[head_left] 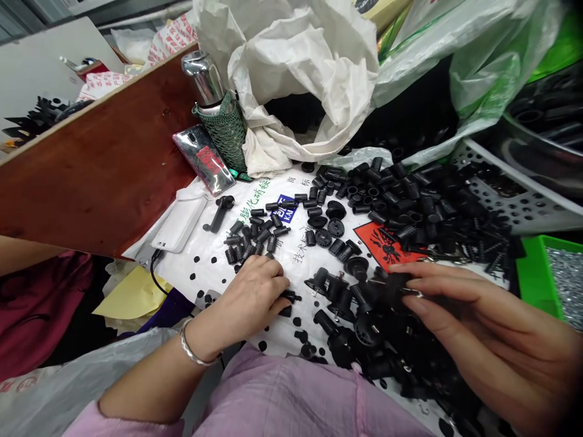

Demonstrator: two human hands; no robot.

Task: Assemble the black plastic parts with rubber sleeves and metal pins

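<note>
Black plastic part (394, 292), blurred and dark against the pile of fittings (367, 331), is pinched between the thumb and fingertips of the right hand (496, 334), whose wrist is cut off at the right edge. The left hand (255, 288) is palm down, fingers curled beside small black cylinders (257, 233); a black piece (290, 296) shows by its thumb, but I cannot tell whether it is held. Farther out, the white sack (314, 54) has a shadowed mouth, its contents unclear.
</note>
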